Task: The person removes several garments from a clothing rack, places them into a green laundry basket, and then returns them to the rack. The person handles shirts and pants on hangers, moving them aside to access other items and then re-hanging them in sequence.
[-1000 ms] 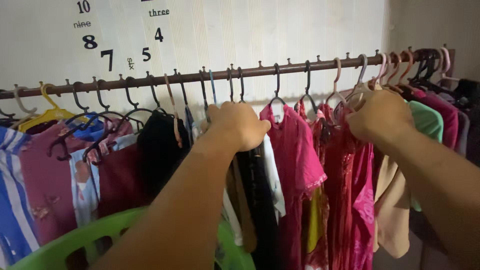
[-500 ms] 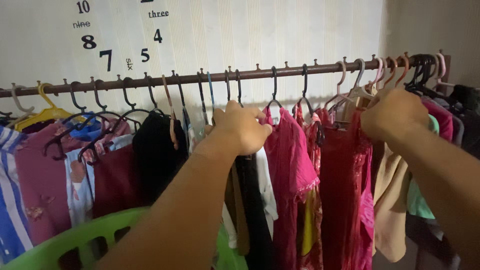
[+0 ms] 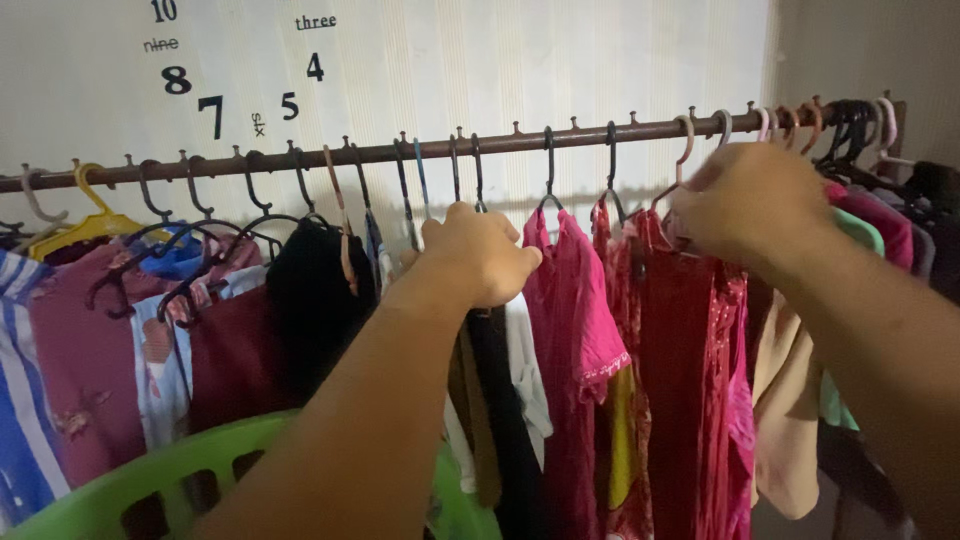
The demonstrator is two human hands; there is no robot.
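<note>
Right hand point(image 3: 752, 200) has risen toward the rail point(image 3: 560, 138), fingers pinching a pink hanger point(image 3: 682, 150); left hand point(image 3: 480, 252) stays clenched on dark garments point(image 3: 500, 400).

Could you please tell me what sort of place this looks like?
Probably a home clothes-hanging corner: a long rail crowded with hangers and garments, a green laundry basket in front, and a number-decal wall clock on the wall.

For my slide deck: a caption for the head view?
Left hand and right hand part hung clothes on a rail.
</note>
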